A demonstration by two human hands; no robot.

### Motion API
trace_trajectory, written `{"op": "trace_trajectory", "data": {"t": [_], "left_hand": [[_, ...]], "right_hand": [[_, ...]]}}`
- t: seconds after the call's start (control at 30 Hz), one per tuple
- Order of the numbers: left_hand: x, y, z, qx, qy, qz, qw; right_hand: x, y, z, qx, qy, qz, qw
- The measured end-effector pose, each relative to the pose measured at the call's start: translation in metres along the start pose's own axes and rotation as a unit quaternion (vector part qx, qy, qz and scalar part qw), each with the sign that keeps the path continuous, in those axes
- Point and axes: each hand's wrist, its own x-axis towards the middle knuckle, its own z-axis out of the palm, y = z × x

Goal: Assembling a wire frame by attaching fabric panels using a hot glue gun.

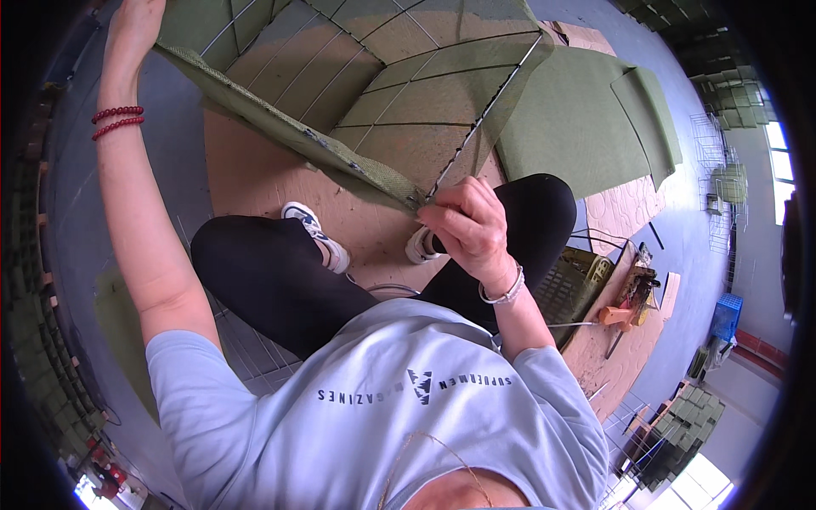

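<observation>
Pale shirt (340,450) foremost, right hand (470,223) pinches sheer, wire-ribbed green mesh (319,93); left hand (136,19) cropped, grip unclear.

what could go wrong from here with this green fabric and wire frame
The green fabric could slip or bunch at the corner, since the right hand pinches only a small piece of it against the wire frame.

The wire could scratch the fingers gripping beside it.

The orange-handled tool on the cardboard might get knocked by the right arm.
</observation>
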Motion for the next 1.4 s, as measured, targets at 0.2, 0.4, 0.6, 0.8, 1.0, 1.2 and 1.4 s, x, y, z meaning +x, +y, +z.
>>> {"op": "trace_trajectory", "data": {"t": [0.2, 0.4, 0.6, 0.8, 1.0, 1.2, 1.4], "left_hand": [[-0.006, 0.013, -0.001, 0.007, 0.018, 0.049, 0.999], [-0.009, 0.019, -0.004, -0.007, 0.014, 0.024, 1.0], [-0.013, 0.029, -0.007, -0.007, 0.022, 0.041, 0.999], [-0.011, 0.025, 0.0, 0.012, 0.053, 0.08, 0.995], [-0.001, -0.026, 0.006, 0.094, -0.044, -0.09, 0.99], [-0.004, -0.014, 0.004, 0.104, -0.043, -0.125, 0.986], [-0.019, 0.005, 0.014, 0.035, 0.109, -0.079, 0.99]], "right_hand": [[0.011, 0.001, 0.003, -0.024, 0.033, 0.047, 0.998], [0.024, 0.008, 0.002, -0.039, -0.019, 0.068, 0.997], [0.041, 0.016, 0.0, -0.018, -0.115, 0.06, 0.991], [0.057, 0.033, 0.003, 0.061, -0.212, 0.053, 0.974], [0.068, 0.054, 0.018, 0.119, -0.302, 0.022, 0.946], [0.076, 0.066, 0.029, 0.177, -0.4, 0.063, 0.897], [0.093, 0.07, 0.039, 0.205, -0.458, 0.051, 0.863]]}}
